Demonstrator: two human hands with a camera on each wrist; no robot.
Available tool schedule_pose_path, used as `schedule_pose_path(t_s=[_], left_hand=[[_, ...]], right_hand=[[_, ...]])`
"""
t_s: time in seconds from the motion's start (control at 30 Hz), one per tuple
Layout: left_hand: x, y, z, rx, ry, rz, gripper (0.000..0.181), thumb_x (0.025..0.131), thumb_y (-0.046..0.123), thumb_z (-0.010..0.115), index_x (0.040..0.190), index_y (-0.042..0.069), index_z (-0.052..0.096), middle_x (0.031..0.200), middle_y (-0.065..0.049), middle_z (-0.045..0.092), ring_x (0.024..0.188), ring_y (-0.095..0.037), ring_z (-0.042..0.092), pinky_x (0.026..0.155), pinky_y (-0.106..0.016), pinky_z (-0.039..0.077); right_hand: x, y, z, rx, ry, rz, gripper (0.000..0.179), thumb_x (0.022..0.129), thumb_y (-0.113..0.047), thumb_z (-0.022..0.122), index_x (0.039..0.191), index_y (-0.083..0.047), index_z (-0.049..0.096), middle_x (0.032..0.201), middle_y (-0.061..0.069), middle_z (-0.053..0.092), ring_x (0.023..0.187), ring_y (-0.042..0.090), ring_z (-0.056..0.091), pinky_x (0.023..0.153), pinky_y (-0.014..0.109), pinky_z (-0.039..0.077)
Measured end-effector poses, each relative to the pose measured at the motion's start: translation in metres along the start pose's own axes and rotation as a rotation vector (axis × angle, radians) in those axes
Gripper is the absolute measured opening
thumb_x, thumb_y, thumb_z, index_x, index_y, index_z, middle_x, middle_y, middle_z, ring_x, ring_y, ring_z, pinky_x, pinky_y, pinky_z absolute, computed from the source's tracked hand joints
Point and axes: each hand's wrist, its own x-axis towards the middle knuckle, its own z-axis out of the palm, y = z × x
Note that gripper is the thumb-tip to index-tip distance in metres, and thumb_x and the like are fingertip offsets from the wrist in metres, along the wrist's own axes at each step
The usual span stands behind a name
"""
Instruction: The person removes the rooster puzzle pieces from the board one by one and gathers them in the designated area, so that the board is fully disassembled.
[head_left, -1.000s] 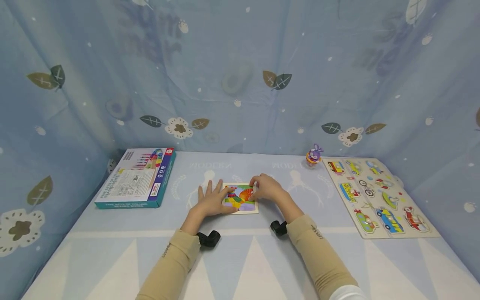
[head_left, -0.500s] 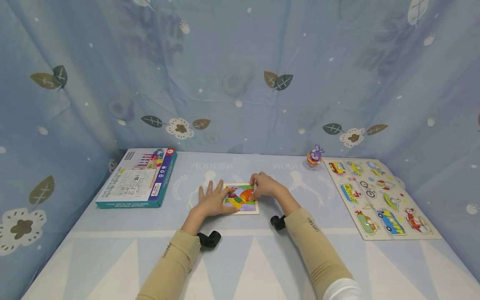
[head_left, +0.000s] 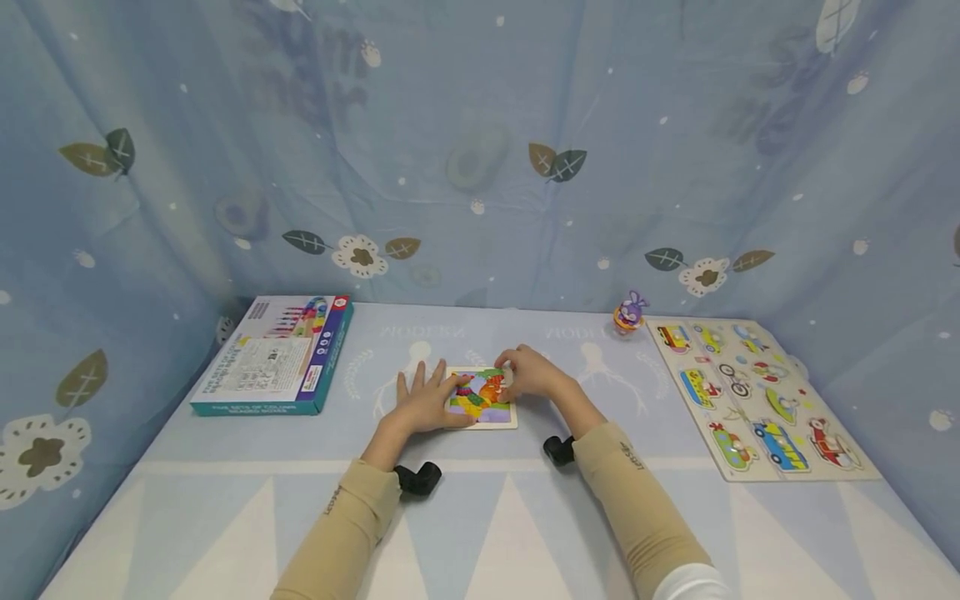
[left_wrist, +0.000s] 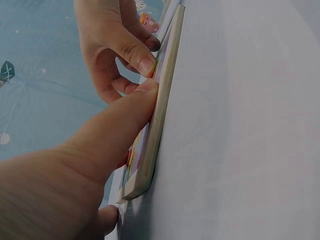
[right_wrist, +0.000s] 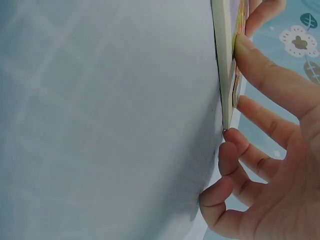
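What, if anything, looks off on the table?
One thing: in the right wrist view, a puzzle piece appears raised above the puzzle frame rather than flush. The right hand is pinching it, so that may just be handling. I see no spill or obvious damage.

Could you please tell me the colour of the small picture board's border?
The border is pale cream, clearest in the left wrist view.

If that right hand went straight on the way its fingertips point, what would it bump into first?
The right hand is already touching the puzzle. Straight on across it, the hand would probably meet the left hand at the opposite end, though heights are hard to judge.
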Motion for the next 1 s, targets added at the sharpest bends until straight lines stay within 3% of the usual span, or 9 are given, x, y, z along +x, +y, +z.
schedule_pose_path(t_s=[0.23,0.4,0.67,1.0], left_hand=[[-0.001,-0.001,0.001,0.006,0.01,0.003,0.074,0.076,0.058,0.063,0.14,0.027,0.041,0.153,-0.019,0.011,0.137,-0.047,-0.003,0.101,-0.068,-0.007],[-0.001,-0.001,0.0,-0.001,0.011,0.006,0.074,0.076,0.057,0.064,0.14,0.028,0.041,0.153,-0.019,0.011,0.137,-0.046,-0.003,0.101,-0.068,-0.007],[0.0,0.0,0.0,-0.02,0.002,-0.001,0.075,0.076,0.057,0.064,0.14,0.028,0.04,0.153,-0.018,0.009,0.138,-0.045,-0.006,0.101,-0.066,-0.01],[0.0,0.0,0.001,-0.016,0.011,0.006,0.074,0.076,0.056,0.065,0.14,0.028,0.04,0.153,-0.018,0.009,0.137,-0.045,-0.006,0.101,-0.067,-0.01]], right_hand=[[0.002,0.001,0.002,-0.049,0.038,-0.006,0.039,0.077,-0.033,0.075,0.109,-0.014,0.064,0.097,0.006,0.053,0.084,0.019,0.051,0.072,0.033,0.043],[0.004,0.0,0.003,-0.037,0.082,0.019,0.032,0.076,-0.027,0.076,0.099,-0.01,0.062,0.093,0.005,0.056,0.081,0.019,0.05,0.07,0.032,0.043],[0.002,0.003,0.0,0.312,0.192,0.065,0.02,0.079,-0.007,0.071,0.092,-0.004,0.056,0.084,0.006,0.054,0.074,0.017,0.049,0.062,0.026,0.042],[-0.005,0.013,-0.004,0.663,0.065,0.148,0.028,0.087,-0.005,0.061,0.112,0.004,0.052,0.085,0.01,0.056,0.065,0.011,0.06,0.063,0.026,0.053]])
